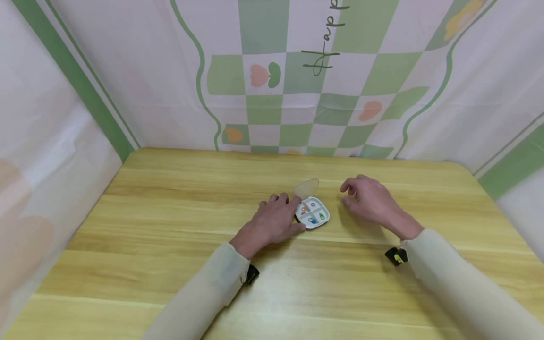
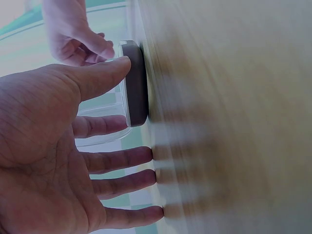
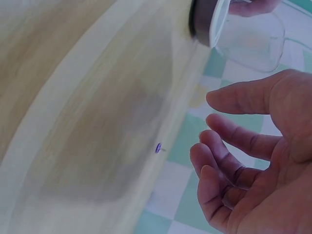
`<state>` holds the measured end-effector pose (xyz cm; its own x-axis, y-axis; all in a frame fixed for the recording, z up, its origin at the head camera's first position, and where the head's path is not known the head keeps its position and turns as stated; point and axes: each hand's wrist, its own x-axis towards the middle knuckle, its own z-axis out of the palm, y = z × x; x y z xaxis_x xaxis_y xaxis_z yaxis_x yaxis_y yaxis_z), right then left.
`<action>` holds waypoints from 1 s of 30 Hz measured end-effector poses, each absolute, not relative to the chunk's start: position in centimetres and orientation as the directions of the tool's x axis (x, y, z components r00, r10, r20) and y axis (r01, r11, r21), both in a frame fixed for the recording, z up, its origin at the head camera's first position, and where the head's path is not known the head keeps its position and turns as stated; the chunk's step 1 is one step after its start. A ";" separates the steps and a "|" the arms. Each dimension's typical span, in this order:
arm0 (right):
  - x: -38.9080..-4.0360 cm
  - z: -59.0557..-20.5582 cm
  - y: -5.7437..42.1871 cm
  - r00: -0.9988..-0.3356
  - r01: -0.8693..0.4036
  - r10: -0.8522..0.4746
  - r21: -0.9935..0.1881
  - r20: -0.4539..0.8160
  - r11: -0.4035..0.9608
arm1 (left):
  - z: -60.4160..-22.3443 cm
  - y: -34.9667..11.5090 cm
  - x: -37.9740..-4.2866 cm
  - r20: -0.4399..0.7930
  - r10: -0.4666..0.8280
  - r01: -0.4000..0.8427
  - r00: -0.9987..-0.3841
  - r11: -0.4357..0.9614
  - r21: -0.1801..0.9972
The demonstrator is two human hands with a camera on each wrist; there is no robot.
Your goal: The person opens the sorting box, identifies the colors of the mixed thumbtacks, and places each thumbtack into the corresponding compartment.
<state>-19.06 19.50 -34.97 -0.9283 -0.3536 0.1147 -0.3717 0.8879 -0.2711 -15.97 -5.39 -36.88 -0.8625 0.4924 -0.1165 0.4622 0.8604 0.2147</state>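
A small white box (image 1: 312, 213) with a dark base lies on the table, its clear lid (image 1: 307, 188) swung up on the far side. Its compartments hold tiny coloured pieces, one blue, one green, too small to identify. The left hand (image 1: 275, 221) touches the box's left side with thumb and index finger, both straight; its other fingertips (image 2: 155, 176) rest on the tabletop. To the right of the box, the right hand (image 1: 374, 203) hovers with loosely curled fingers, holding nothing. Below those fingers lies a tiny purple-rimmed disc with a thin pin (image 3: 158, 147), seen in the right wrist view.
The wood-grain table (image 1: 170, 208) runs back to a green-and-white checked cloth (image 1: 297, 94) with lettering. White cloth with green stripes (image 1: 80, 89) hangs at the left side. Black wrist-worn devices (image 1: 396, 256) show below both sleeves.
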 end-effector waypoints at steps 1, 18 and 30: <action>-19.1 -35.0 19.6 -0.930 -0.367 -0.350 -0.272 0.110 0.890 | -36.9 -5.4 -16.0 -0.117 0.493 0.462 -0.862 0.860 0.215; -20.9 -35.7 21.1 -0.946 -0.317 -0.324 -0.235 0.009 0.919 | -37.0 -5.4 -16.1 -0.114 0.492 0.463 -0.863 0.861 0.211; -21.7 -36.0 21.2 -0.947 -0.316 -0.322 -0.226 0.010 0.922 | -37.2 -5.4 -16.2 -0.110 0.495 0.467 -0.862 0.859 0.212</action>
